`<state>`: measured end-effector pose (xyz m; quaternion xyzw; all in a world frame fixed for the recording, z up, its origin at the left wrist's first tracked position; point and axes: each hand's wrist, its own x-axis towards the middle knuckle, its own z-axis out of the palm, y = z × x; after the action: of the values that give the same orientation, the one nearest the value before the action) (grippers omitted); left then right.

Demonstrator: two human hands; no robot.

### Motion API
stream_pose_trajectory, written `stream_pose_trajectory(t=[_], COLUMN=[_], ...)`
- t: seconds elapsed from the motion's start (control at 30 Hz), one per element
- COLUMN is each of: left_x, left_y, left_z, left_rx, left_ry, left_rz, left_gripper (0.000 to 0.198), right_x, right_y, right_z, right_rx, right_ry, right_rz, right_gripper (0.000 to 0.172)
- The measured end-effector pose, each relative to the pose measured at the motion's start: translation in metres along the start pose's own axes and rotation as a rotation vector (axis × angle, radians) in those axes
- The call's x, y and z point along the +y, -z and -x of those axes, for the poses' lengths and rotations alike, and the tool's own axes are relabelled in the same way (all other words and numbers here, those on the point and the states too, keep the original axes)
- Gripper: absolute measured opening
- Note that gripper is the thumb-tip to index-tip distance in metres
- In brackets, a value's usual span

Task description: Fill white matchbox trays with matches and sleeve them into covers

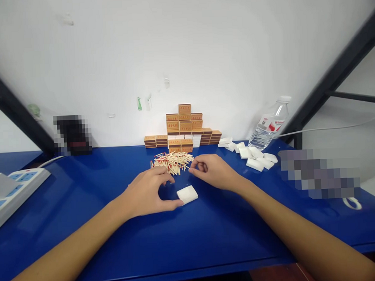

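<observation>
A loose heap of matchsticks (175, 161) with red tips lies on the blue table in front of stacked matchboxes. My right hand (211, 169) is at the heap's right edge, thumb and fingers pinched on what looks like a single matchstick (187, 167). Nearer to me, a small white rectangular block (187, 194) lies flat on the table. My left hand (148, 192) curves open to the left of that block, its thumb tip at the block's near left corner. Nothing shows between the left fingers.
Brown matchboxes (184, 117) stand stacked against the wall. White blocks (255, 164) lie scattered at right, beside a water bottle (269, 124). A power strip (20, 185) occupies the left edge of the blue table (167, 245). Blurred objects sit at both sides.
</observation>
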<state>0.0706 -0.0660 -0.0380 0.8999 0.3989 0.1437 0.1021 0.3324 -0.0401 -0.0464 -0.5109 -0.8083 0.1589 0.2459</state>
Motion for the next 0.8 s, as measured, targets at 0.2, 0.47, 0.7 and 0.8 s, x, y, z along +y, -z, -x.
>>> stream_pose_trajectory(t=[0.2, 0.47, 0.7, 0.8], left_x=[0.007, 0.013, 0.016, 0.016], left_y=[-0.018, -0.029, -0.026, -0.026], left_z=[0.001, 0.003, 0.006, 0.005], left_rx=[0.072, 0.057, -0.015, -0.027], left_ry=[0.008, -0.042, -0.181, -0.190], left_rz=[0.022, 0.092, 0.105, 0.096], left_gripper=[0.055, 0.031, 0.033, 0.034], right_x=[-0.004, -0.062, -0.078, -0.079], right_y=[-0.011, -0.025, -0.036, -0.035], right_z=[-0.015, -0.048, -0.072, -0.078], right_rx=[0.091, -0.062, -0.090, -0.124], right_ry=[-0.170, -0.241, -0.287, -0.274], right_rz=[0.014, 0.270, 0.455, 0.473], right_gripper=[0.026, 0.055, 0.065, 0.061])
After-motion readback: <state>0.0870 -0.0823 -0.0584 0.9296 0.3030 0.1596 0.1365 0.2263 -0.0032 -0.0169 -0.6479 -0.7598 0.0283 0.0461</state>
